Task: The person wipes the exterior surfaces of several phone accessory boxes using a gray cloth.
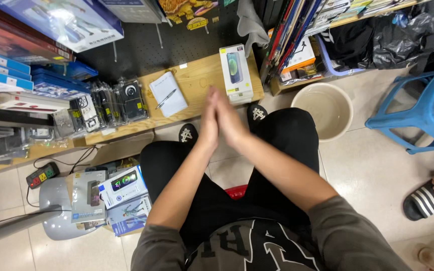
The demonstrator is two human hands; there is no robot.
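Observation:
My left hand (208,122) and my right hand (228,119) are pressed palm to palm in front of me, fingers straight and pointing away, holding nothing. They hover over my knees in black trousers. Just beyond the fingertips, on a low wooden shelf (199,83), stands a white phone box (236,73). A white notepad with a pen on it (168,94) lies to its left.
Several clear phone cases (111,105) and blue boxes (6,75) fill the shelf's left. Boxed items (121,193) lie on the floor by a power strip (42,174). A beige basin (325,110), a blue stool (420,113) and another person's sandalled foot (430,193) are to the right.

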